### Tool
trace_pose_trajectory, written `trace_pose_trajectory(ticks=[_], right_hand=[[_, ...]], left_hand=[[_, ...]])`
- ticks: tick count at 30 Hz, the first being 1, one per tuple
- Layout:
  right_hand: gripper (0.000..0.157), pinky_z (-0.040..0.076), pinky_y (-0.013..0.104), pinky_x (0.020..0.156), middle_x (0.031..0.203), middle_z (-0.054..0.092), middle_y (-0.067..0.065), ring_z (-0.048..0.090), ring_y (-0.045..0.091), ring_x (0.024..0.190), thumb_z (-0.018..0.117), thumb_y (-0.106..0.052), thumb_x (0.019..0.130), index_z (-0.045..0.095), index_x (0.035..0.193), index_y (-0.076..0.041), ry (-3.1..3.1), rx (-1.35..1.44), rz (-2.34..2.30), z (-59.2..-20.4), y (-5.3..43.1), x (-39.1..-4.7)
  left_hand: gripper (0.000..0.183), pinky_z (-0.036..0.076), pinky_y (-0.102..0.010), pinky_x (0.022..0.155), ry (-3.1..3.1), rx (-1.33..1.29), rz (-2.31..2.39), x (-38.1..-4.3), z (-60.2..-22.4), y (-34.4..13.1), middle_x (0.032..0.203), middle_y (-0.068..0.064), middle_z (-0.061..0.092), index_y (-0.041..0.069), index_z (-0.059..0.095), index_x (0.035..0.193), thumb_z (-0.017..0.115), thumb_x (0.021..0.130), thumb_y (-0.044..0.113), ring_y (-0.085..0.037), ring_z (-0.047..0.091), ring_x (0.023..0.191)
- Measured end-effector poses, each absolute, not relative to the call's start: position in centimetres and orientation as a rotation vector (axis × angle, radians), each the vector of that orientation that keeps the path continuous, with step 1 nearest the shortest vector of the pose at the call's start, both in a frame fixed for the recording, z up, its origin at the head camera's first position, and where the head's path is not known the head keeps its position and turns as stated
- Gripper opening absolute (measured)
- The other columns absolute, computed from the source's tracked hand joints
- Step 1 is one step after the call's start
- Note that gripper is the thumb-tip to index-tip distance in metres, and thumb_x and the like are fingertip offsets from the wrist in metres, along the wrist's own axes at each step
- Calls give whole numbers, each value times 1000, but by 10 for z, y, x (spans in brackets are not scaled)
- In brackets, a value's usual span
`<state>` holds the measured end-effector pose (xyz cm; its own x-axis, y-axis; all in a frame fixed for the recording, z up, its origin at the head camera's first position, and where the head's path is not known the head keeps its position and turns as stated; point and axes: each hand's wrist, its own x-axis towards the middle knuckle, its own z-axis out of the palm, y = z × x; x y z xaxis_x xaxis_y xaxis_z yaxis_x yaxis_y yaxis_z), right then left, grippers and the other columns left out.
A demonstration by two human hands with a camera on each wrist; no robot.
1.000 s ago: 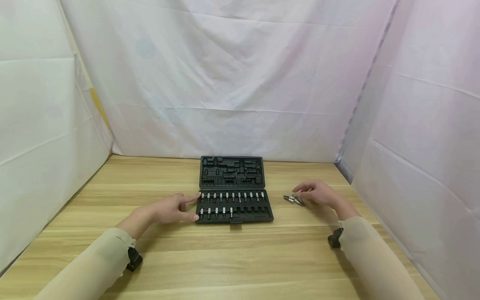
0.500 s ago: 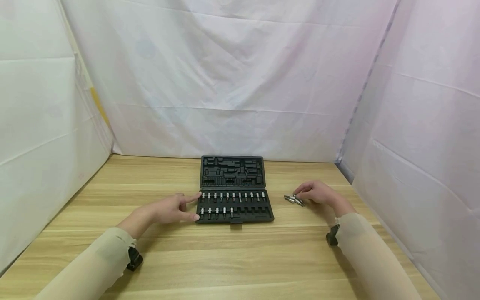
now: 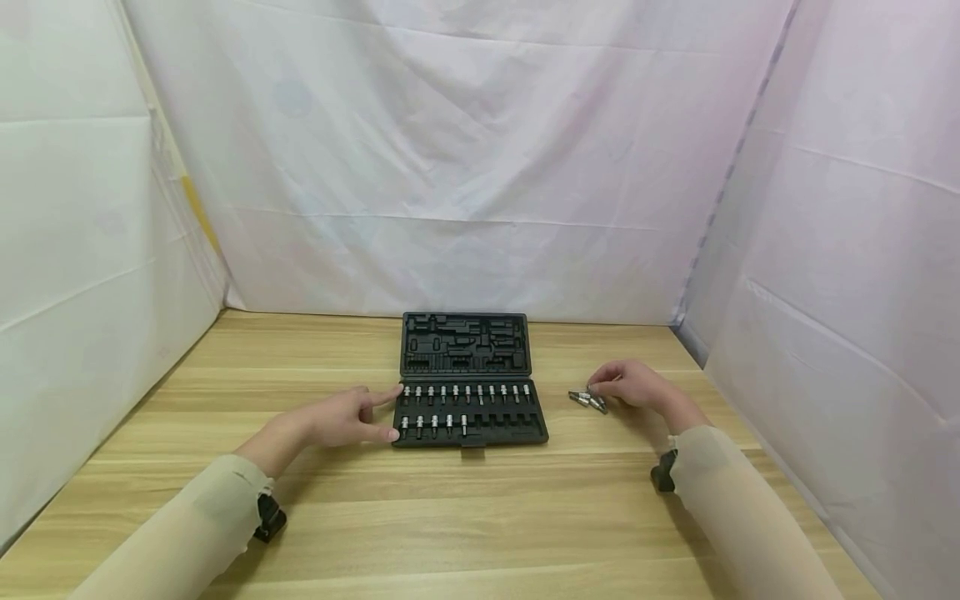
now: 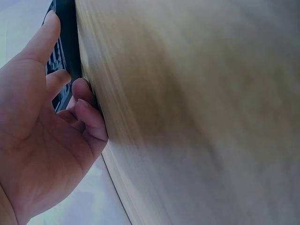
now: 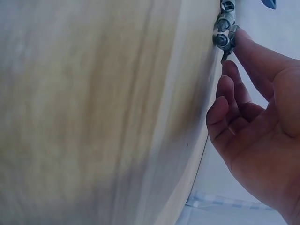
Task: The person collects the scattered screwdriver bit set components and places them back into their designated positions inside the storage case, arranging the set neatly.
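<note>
A black socket case (image 3: 472, 438) lies unfolded on the table, with silver bit sockets (image 3: 454, 392) seated in its lower half. The front row's right-hand slots hold none. At the case's left edge, my left hand (image 3: 348, 417) touches the rim with a straight index finger and thumb; its other fingers are curled in the left wrist view (image 4: 89, 112). To the right of the case lies a small heap of loose bit sockets (image 3: 579, 397). My right hand (image 3: 633, 385) is at this heap, pinching one bit socket (image 5: 233, 35) between thumb and index finger.
The case's moulded lid (image 3: 465, 342) lies back toward the rear cloth wall (image 3: 450, 167). White cloth also hangs at the left and right of the wooden table (image 3: 465, 517). A black wrist device (image 3: 270, 518) sits below the left sleeve.
My right thumb and fingers have closed in on one bit socket in the heap. The left hand and the case stay almost where they were.
</note>
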<state>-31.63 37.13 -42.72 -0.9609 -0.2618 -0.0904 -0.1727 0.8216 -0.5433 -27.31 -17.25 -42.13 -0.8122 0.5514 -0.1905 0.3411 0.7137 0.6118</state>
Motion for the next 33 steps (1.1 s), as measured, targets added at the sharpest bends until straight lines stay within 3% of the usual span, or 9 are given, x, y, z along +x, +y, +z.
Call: trace_pose_trajectory(ticks=[4,14,20,26,33], right_hand=[[23,52,39,92,118,79,7,67,24,109,71,-31,108,81,118,-13,2866,-322,-859,-425,371,-316],[33,54,52,106,133,74,14,67,33,126,64,-34,113,73,131,-8,2816,-338,-1021,-413,360,-314],[34,56,48,95,131,76,15,70,35,116,60,-30,115,68,138,-7,2729,-371,-1127,-407,341,-310],[39,56,44,80,132,72,24,67,29,99,63,-30,114,65,149,-14,2604,-461,-1284,-403,320,-305],[42,62,53,92,133,68,33,72,44,108,63,-18,112,62,152,-4,2419,-530,-1391,-402,296,-299]], left_hand=[[91,47,-36,77,2561,690,816,-274,-422,-172,103,-8,56,25,35,173,81,98,50,-21,51,87],[91,48,-37,78,2567,698,804,-276,-424,-172,103,-8,56,25,35,173,80,98,51,-21,52,87],[91,48,-37,78,2562,698,800,-275,-423,-172,103,-8,56,24,35,173,80,98,50,-21,51,87],[91,47,-37,77,2562,693,798,-275,-422,-172,103,-8,55,24,34,173,80,99,51,-21,51,87],[92,47,-37,78,2554,679,809,-274,-422,-172,105,-9,56,24,34,173,80,98,51,-21,52,88]])
